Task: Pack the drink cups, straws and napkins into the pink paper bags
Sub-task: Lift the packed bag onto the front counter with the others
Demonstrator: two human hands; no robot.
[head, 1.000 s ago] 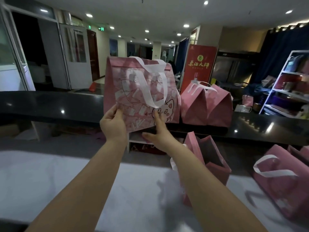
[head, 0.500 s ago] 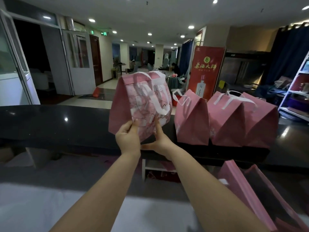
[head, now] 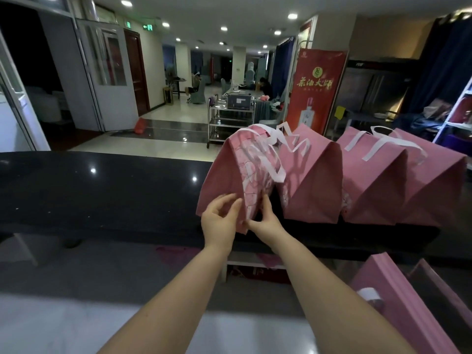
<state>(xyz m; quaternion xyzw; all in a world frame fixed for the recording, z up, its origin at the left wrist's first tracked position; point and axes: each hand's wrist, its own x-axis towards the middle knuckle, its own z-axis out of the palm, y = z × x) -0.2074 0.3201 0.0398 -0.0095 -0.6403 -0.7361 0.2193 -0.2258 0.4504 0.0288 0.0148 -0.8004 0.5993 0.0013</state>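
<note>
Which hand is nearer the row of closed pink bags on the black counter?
Right. The right hand grips the held bag just beside the row of closed bags; the left hand is further left.

Held bag (head: 229,180) left of bag row (head: 370,185); all on counter (head: 102,190)

Four pink paper bags stood in a row on the black desk: one (head: 229,180) at about 12 o'clock from the two hands, a second (head: 314,180) at 1 o'clock, a third (head: 370,185) and a fourth (head: 434,190) at 2 o'clock. Two more pink bags, one (head: 398,302) beside the other (head: 439,284), sat low at 4 o'clock. One red banner (head: 315,88) and one steel trolley (head: 231,118) stood at 12 o'clock.
</note>
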